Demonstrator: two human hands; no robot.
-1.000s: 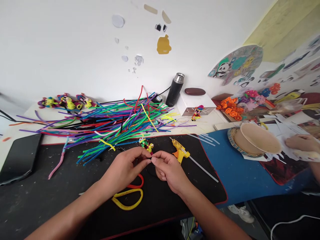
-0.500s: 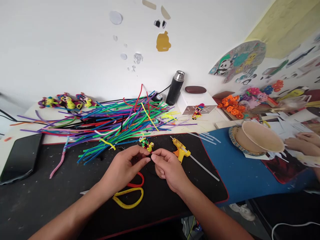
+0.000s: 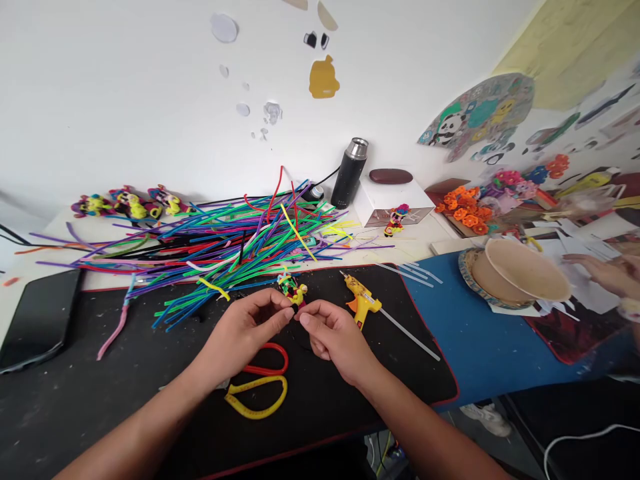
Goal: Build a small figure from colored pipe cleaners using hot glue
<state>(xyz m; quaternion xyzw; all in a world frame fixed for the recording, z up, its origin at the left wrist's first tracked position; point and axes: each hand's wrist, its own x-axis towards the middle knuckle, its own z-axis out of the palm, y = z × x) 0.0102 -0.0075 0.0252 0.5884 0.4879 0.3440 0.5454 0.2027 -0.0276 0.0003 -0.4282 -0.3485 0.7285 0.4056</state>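
A small pipe-cleaner figure (image 3: 293, 288) in green, yellow and dark red stands between my fingertips over the black mat (image 3: 320, 393). My left hand (image 3: 250, 327) pinches its dark lower end between thumb and forefinger. My right hand (image 3: 337, 337) has thumb and forefinger pressed together at the figure's lower right; whatever is between them is too small to make out. Below my left hand lie scissors with one red and one yellow handle (image 3: 257, 415). A yellow glue gun (image 3: 361, 299) with a clear stick rests right of my right hand.
Coloured pipe cleaners (image 3: 240, 247) are heaped behind the mat, near a black flask (image 3: 350, 173) and a white box (image 3: 385, 200). A phone (image 3: 43, 320) lies left. On the right are a bowl (image 3: 525, 273) and another person's hand (image 3: 595, 270).
Both my hands have shifted slightly left, and a dark lower part of the figure now shows between them. The other person's hand has moved up over the papers.
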